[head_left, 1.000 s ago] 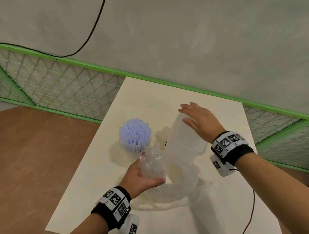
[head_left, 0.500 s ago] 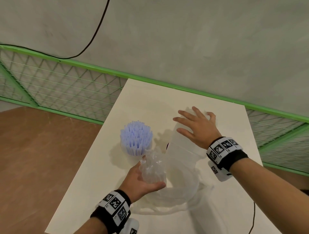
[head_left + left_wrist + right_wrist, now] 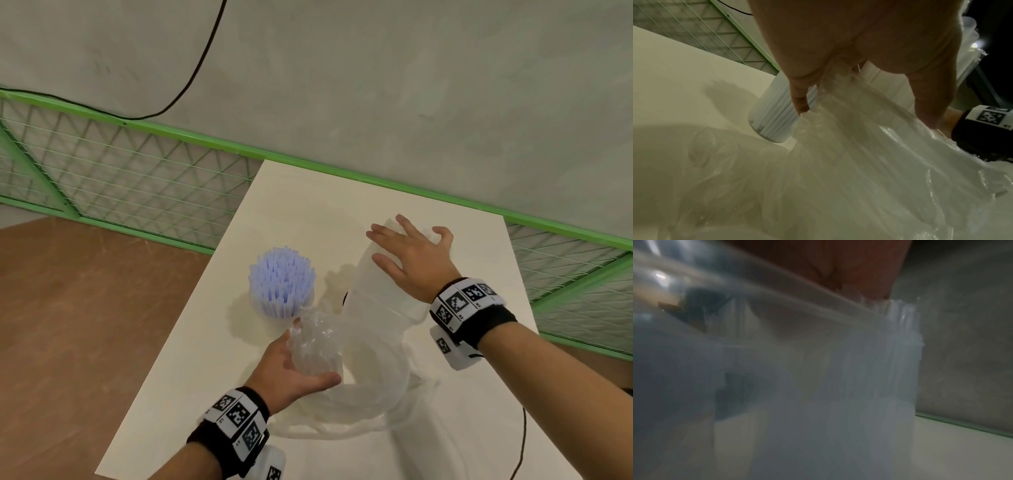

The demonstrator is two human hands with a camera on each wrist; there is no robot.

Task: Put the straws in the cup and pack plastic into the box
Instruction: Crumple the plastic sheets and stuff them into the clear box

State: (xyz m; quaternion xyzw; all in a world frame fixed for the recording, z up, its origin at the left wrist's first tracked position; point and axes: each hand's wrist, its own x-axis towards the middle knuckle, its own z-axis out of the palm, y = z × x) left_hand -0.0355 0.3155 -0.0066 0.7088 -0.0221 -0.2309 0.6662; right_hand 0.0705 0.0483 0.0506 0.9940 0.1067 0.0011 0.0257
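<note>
now we judge the straws (image 3: 280,281) done, bristling pale blue from the cup (image 3: 774,110) on the table (image 3: 191,346). packing is in hand: our left hand (image 3: 289,371) grips crinkled clear plastic (image 3: 317,341); our right hand (image 3: 412,260), fingers spread, presses the translucent box (image 3: 380,308). next, the wad needs stuffing inside.
</note>
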